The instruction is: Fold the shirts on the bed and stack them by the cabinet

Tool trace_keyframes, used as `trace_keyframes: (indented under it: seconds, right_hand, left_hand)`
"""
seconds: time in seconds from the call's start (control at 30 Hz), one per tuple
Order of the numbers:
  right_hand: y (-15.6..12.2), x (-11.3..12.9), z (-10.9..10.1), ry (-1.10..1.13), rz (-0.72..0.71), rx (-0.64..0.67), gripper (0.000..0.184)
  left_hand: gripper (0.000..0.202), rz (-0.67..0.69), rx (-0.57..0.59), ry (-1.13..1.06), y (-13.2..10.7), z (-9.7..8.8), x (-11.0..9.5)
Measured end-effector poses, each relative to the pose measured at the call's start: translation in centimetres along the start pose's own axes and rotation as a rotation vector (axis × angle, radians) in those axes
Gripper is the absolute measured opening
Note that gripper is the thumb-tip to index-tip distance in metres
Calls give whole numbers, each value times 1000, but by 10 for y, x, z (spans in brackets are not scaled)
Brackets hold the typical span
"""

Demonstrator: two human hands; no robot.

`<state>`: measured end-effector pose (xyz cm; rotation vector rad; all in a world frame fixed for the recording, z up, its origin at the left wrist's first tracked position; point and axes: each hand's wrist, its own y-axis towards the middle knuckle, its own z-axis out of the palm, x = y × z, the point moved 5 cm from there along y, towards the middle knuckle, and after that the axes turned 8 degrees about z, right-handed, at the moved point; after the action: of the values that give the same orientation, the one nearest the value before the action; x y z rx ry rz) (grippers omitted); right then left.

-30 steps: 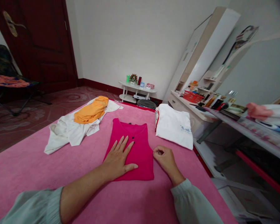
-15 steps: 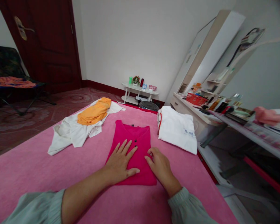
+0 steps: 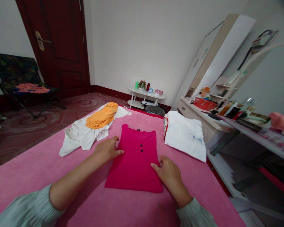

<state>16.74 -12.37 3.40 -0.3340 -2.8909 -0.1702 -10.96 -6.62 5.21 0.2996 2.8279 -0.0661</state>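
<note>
A bright pink shirt (image 3: 134, 170) with dark buttons at the neck lies folded into a neat panel on the pink bed cover. At its left edge is my left hand (image 3: 106, 149), with thumb and fingers apart and the thumb tip over the cloth. My right hand (image 3: 170, 171) is at the right edge, its fingers curled at the border and its thumb on the fabric; the fingertips are partly hidden. Farther left, a crumpled white garment (image 3: 79, 132) has an orange garment (image 3: 103, 116) on top. A folded white shirt (image 3: 184, 134) with blue print lies to the right.
The pink bed cover (image 3: 85, 201) spreads beneath the clothes. Beyond the bed's far end stands a low white table (image 3: 145, 93) with small items. A dressing table (image 3: 191, 110) with a red basket (image 3: 204, 103) and bottles is at right. A folding chair (image 3: 19, 74) stands left.
My left hand has lifted from lying flat on the pink shirt and moved left to its edge. My right hand stays at the right edge. The view has shifted slightly left.
</note>
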Motion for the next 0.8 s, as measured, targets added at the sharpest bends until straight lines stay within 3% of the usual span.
trace_keyframes:
  seconds: [0.17,0.3,0.37,0.43,0.53,0.6,0.67,0.8]
  right_hand:
    - [1,2,1,98,-30,-47,13]
    - [2,2,0,202,-37,-67,4]
    - [2,3,-1,336,-57,-67,15]
    - [0,7,-1,496,-105,-66,29]
    - [-6,18,-3,689,-202,-46,33]
    - [-8,24,-2,762,-216,-1,36]
    - [-8,27,3,807,-178,55,42]
    - [1,21,19,928,-86,157,51]
  left_hand:
    - [73,78,135,-63,-10,-3,-8]
    - [82,203,235,-209,-13,8,-15]
    - [72,282,197,-301,-13,11,-25]
    - [56,376,70,-411,-15,10,-41]
    - [43,564,-115,-584,-28,8,-75]
    - [38,658,-100,-686,-40,13,-95]
    - [39,697,-8,-772,-52,22,-108]
    - [50,750,94,-875,-68,32,-117]
